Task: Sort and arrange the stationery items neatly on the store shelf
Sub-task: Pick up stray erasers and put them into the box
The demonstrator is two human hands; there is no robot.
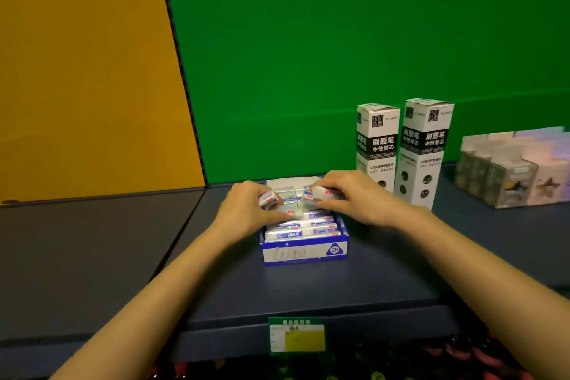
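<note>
My hands cover the back half of the eraser box (303,251), so the rows beneath them cannot be counted, and the print on its blue-and-white front wall is blurred apart from a "2B" mark; at the right edge a pale display carton (509,170) is cut off by the frame, and the goods below the shelf (308,293) show only as dark, smeared shapes behind a green price tag (297,338). My left hand (246,210) has its fingers (251,191) curled round a sleeved eraser (268,198), thumb underneath, just over the box's left side. My right hand (354,197) pinches a second eraser (320,193) between fingers (336,179) and thumb above the box's right side. The two hands are close together but apart. The second eraser lies roughly left to right, its left end nearest my other hand; which way the sleeved eraser points I cannot tell, as only its end shows. The packed erasers (303,230) lie flat, long sides running left to right, in rows from front to back. The box sits square on the shelf, its front wall facing me. Two tall refill cartons (377,145) stand upright just to its right, against the green back panel (339,40)
</note>
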